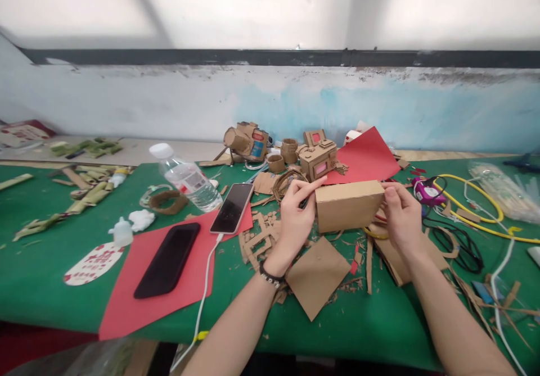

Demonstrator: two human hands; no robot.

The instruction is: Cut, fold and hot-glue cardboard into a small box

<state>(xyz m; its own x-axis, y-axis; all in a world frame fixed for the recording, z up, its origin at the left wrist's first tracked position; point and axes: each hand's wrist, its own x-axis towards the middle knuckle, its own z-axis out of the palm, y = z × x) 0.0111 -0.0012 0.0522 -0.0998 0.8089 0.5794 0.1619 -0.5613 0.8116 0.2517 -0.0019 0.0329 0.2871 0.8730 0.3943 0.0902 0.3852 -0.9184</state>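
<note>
A plain brown cardboard box (352,213) is held up above the table between both hands. My left hand (298,210) grips its left end, index finger stretched along the top edge. At the right end, my right hand (400,213) pinches the box near its upper corner. Below it a square piece of cardboard (318,277) lies flat among scraps. Behind the box stands a small cardboard camera model (317,159), with a larger cardboard camera (248,140) to its left. Cut-out cardboard strips (264,241) lie beside my left wrist.
A phone (231,210) with a white cable and a black phone (167,261) rest on red paper (122,303). A water bottle (189,179) leans behind them. To the right are a purple glue gun (428,191), a yellow cable (485,188) and a bag of sticks (506,190).
</note>
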